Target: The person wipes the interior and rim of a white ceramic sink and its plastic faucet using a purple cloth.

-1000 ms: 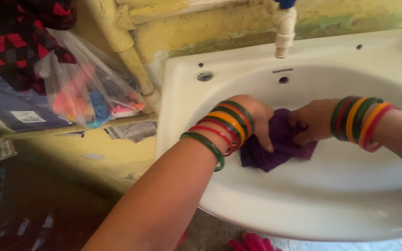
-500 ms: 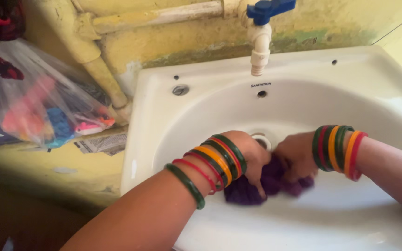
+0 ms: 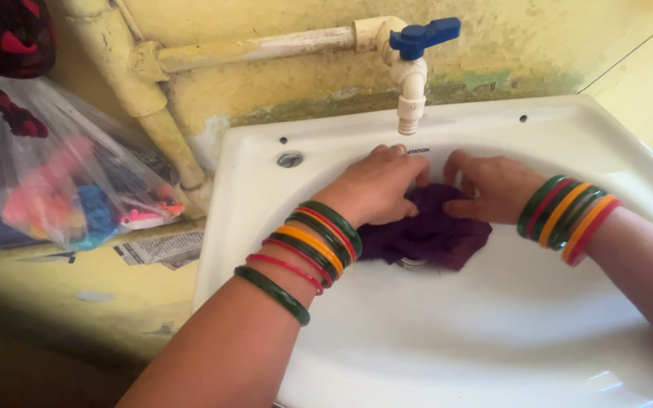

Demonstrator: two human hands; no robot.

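Cloth bunched crosswise in sink, both hands pressing

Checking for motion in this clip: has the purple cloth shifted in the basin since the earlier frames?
Yes. The purple cloth has moved up the white washbasin, from its near side towards the back wall, now lying over the drain below the tap.

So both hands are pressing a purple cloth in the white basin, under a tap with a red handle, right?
Not quite: the tap has a blue handle, not red, as the head view shows. The rest stands: the left hand and the right hand both press on the purple cloth in the white basin, below the tap.
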